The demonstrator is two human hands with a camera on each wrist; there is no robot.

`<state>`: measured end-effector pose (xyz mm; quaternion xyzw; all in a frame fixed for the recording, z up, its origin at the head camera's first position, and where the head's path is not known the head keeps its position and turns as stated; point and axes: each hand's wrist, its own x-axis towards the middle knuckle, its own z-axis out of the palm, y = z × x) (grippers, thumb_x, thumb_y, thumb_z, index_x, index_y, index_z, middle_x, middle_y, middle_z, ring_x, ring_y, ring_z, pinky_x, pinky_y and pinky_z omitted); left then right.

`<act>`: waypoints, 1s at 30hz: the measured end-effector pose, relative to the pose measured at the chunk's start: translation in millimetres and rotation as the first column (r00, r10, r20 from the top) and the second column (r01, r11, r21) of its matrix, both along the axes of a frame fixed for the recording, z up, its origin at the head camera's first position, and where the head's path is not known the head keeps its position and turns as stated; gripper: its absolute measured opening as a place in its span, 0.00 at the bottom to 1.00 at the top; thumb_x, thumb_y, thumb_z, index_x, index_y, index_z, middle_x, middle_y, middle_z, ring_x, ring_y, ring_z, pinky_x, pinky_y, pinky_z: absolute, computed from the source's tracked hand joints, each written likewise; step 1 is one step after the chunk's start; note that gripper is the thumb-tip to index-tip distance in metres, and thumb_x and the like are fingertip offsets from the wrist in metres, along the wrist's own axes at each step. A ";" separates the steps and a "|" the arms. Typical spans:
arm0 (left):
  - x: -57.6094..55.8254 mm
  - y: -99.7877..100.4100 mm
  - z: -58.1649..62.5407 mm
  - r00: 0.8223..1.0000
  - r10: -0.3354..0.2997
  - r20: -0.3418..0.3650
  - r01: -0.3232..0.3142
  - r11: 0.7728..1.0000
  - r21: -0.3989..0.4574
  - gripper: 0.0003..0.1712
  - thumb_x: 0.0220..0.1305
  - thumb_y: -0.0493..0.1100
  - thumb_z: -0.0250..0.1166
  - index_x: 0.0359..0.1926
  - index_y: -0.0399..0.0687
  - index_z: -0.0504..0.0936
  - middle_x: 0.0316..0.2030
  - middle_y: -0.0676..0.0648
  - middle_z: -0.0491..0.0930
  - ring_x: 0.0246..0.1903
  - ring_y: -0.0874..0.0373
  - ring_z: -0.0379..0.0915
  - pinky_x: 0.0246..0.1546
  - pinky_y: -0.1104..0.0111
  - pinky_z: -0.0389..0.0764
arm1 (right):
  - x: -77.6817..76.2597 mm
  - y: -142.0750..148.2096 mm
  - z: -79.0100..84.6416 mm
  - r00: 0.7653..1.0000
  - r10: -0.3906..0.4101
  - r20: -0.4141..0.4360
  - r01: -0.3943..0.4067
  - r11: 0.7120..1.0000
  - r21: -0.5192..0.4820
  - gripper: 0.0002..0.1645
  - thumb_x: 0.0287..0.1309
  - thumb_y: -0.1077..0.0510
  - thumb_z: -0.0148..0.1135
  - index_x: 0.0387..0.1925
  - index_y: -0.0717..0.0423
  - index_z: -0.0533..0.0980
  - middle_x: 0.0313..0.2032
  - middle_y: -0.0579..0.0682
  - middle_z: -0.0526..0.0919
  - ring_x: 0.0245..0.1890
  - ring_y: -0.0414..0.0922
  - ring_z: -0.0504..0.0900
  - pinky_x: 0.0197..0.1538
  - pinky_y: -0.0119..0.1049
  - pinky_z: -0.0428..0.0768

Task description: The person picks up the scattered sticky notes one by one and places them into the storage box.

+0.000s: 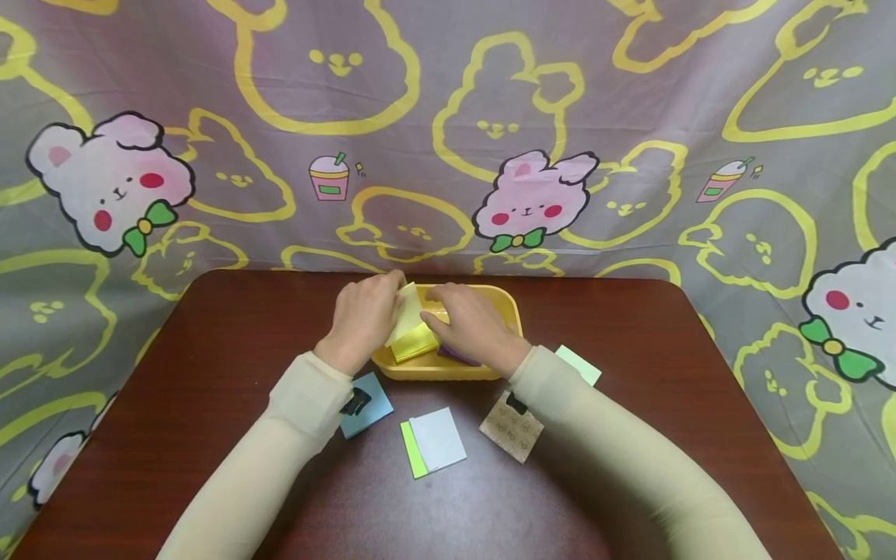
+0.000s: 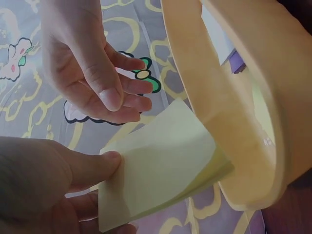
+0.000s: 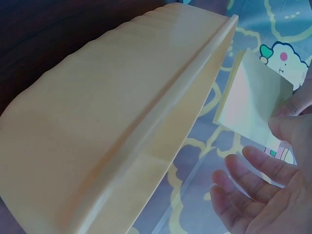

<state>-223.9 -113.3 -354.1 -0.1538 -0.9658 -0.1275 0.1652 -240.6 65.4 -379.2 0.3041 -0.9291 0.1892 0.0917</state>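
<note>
My left hand (image 1: 364, 315) pinches a pale yellow sticky-note pad (image 2: 156, 165) between thumb and fingers, above the left part of a yellow plastic basket (image 1: 441, 374). The thumb lies flat on the pad's face in the left wrist view. Close by, my right hand (image 3: 268, 190) hovers over the basket with loosely bent fingers and nothing in its grip. Within the basket lie a bright yellow pad (image 1: 416, 344) and a purple pad (image 1: 458, 356), the latter partly hidden by the right hand.
On the brown table (image 1: 231, 350), nearer to me, lie a blue pad (image 1: 374, 408), a white pad (image 1: 439, 438) overlapping a lime green one (image 1: 413, 455), and a brown patterned pad (image 1: 511, 432). A pale green pad (image 1: 581, 363) sits right of the basket. Behind hangs a patterned cloth (image 1: 420, 155).
</note>
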 end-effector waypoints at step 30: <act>-6.8 11.6 -42.6 0.985 -0.033 0.169 0.038 0.999 -0.024 0.05 0.62 0.38 0.57 0.30 0.48 0.77 0.23 0.48 0.77 0.20 0.53 0.70 0.19 0.56 0.71 | 4.5 4.3 -22.7 0.998 -0.038 0.057 0.035 0.998 0.059 0.23 0.59 0.42 0.55 0.45 0.55 0.78 0.42 0.51 0.83 0.40 0.43 0.78 0.42 0.41 0.77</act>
